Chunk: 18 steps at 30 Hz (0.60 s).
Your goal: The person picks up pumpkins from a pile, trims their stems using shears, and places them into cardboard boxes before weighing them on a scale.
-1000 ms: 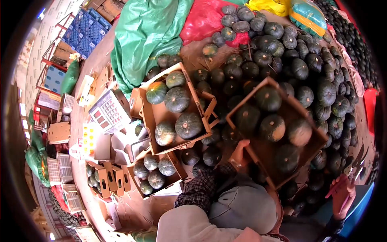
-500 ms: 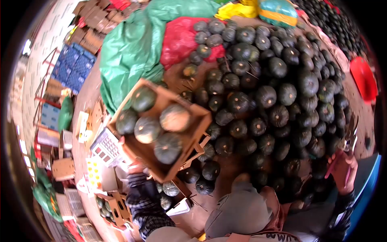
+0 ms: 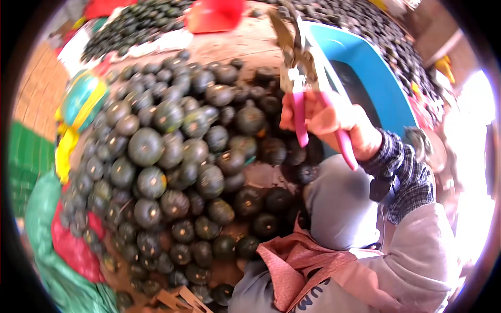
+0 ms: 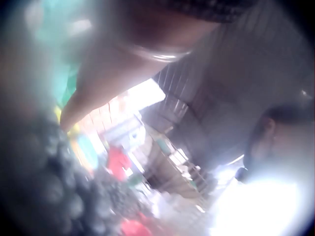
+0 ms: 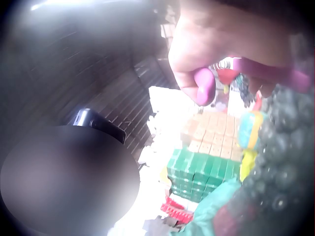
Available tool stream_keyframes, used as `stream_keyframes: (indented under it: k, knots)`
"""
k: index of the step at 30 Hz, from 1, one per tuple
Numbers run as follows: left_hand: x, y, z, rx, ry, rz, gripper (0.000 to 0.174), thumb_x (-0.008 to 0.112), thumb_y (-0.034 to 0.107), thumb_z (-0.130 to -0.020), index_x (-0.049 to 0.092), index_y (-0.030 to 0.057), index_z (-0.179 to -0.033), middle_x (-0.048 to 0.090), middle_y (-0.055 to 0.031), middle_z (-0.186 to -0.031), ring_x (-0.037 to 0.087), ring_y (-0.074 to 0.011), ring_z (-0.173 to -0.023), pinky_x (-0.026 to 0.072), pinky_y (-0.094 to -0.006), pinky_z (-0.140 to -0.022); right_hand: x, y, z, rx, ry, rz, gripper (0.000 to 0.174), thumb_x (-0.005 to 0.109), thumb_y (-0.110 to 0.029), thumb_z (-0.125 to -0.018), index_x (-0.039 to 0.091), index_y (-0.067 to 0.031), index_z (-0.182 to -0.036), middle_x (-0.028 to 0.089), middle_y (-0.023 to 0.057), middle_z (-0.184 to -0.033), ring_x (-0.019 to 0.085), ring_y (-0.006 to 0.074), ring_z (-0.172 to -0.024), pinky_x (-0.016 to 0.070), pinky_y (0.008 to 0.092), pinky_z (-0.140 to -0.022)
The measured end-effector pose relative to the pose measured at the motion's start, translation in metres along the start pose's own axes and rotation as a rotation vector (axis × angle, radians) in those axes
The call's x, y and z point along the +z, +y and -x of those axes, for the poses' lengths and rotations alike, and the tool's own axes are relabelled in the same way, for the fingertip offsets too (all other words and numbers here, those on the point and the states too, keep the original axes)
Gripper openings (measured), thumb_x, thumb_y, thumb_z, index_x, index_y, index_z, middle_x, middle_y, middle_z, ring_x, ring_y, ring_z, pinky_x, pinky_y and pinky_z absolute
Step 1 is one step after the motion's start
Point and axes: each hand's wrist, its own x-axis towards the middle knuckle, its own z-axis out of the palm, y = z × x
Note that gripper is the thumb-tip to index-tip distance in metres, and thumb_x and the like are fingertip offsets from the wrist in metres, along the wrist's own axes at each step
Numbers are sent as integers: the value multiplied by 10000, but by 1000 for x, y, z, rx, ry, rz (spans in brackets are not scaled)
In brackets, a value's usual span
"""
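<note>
My right hand (image 3: 334,117) grips pruning shears (image 3: 300,83) with pink handles, held up over the squash pile. Their blades point up and away from me in the head view, and the two handles stand apart. Seen from the right wrist, the fingers curl round a pink handle (image 5: 205,86). My left hand (image 4: 106,73) shows blurred in the left wrist view, reaching out straight with a band at the wrist; nothing shows in it. Dark green squash (image 3: 146,147) lie heaped on the floor in front of me.
A blue tub (image 3: 360,57) stands beyond the right hand, with a red scoop-like container (image 3: 215,15) at the back. Green sacking (image 3: 44,235), a red bag (image 3: 75,245) and a teal-and-yellow bundle (image 3: 84,101) border the heap. Cardboard (image 3: 180,300) shows at the bottom edge.
My left hand carried a box of squash leftward over another box; that box has since left the head view. The view has swung right, and the shears are now in front of me.
</note>
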Motion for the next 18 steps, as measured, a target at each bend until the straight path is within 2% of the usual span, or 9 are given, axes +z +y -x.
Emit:
stream_keyframes:
  k: [1, 5, 8, 12, 13, 14, 16, 17, 18]
  knots:
    - [7, 21, -23, 64, -10, 13, 745, 629, 504, -901, 417, 50, -1452, 496, -217, -1384, 479, -397, -1254, 395, -477, -1022, -15, -9, 10, -57, 112, 40, 237, 645, -151, -765, 571, 8, -925, 595, 52, -828, 538, 118, -647, 452, 243, -625]
    - [52, 118, -99, 622, -643, 516, 646, 680, 255, -901, 412, 20, -1440, 511, -231, -1363, 502, -389, -1230, 398, -414, -1026, -108, -39, 76, -188, 561, 578, 222, 673, -186, -789, 568, -17, -889, 553, 12, -748, 517, 92, -648, 416, 235, -573]
    - [81, 172, -143, 920, -649, 386, 639, 689, 254, -887, 427, 23, -1422, 519, -249, -1339, 499, -408, -1219, 400, -438, -1020, -173, -58, 159, 2, 819, 813, 198, 686, -178, -794, 571, -36, -870, 541, 1, -700, 516, 85, -606, 420, 257, -526]
    - [110, 227, -170, 1032, -658, 287, 651, 678, 272, -887, 408, 34, -1430, 503, -244, -1357, 464, -420, -1240, 388, -450, -1029, -223, -25, 272, 280, 1148, 1353, 268, 718, -218, -795, 533, -34, -855, 561, 35, -719, 554, 104, -605, 461, 275, -525]
    - [116, 238, -172, 1109, -649, 294, 640, 680, 278, -885, 424, 45, -1422, 512, -235, -1339, 474, -417, -1223, 395, -453, -1021, -251, 2, 313, 101, 997, 1370, 346, 751, -218, -772, 506, -26, -924, 567, 63, -742, 560, 138, -586, 477, 298, -525]
    - [124, 245, -173, 1172, -633, 303, 628, 682, 285, -882, 439, 56, -1414, 521, -226, -1322, 484, -414, -1207, 401, -455, -1012, -228, 5, 329, 543, 967, 1135, 656, 780, -104, -764, 399, -12, -1291, 603, 76, -1010, 590, 120, -878, 508, 278, -742]
    - [169, 246, -180, 1302, -558, 373, 725, 744, 182, -786, 419, 42, -1418, 598, -222, -1175, 613, -377, -1029, 498, -412, -887, -216, 38, 366, 580, 840, 1412, 954, 864, -193, -626, 327, 40, -1380, 581, 198, -1130, 572, 292, -1048, 471, 379, -918]
    - [173, 252, -178, 1310, -536, 377, 769, 783, 260, -757, 436, 43, -1408, 595, -190, -1141, 593, -367, -1001, 502, -420, -820, -207, 52, 371, 769, 900, 1284, 1031, 866, -222, -627, 272, 45, -1425, 562, 210, -1161, 578, 309, -1033, 474, 372, -908]
    - [172, 250, -175, 1155, -707, 412, 758, 768, 204, -729, 447, 47, -1397, 578, -195, -1162, 513, -414, -1099, 417, -457, -946, -203, 57, 371, 903, 903, 1165, 1088, 867, -226, -630, 220, 33, -1465, 548, 220, -1166, 584, 308, -1023, 480, 386, -889]
